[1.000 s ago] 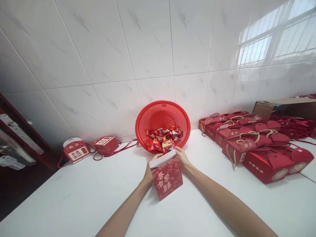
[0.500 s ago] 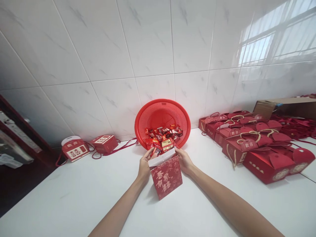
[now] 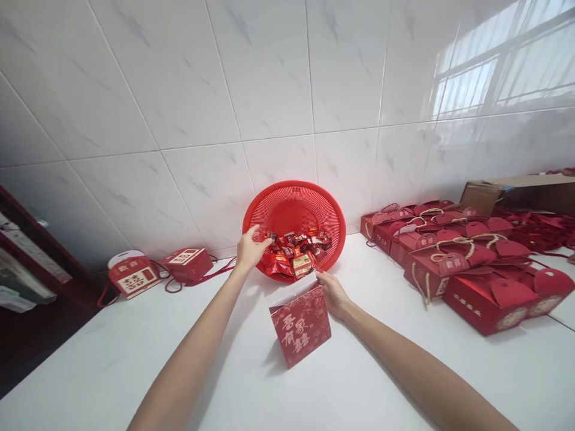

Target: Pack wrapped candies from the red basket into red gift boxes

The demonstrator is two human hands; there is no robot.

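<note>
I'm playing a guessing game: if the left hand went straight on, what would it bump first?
Probably the red basket, on its inside; depth is unclear, so wrapped packets near the left hand could come first.

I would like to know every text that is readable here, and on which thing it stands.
"吾家有囍": held box.
"歡喜": far-left box.
"囍": its pale panel.
"歡喜": tags on boxes at right.
Too small or blurred: candy wrappers, gold lettering at right, second left box's panel.
</note>
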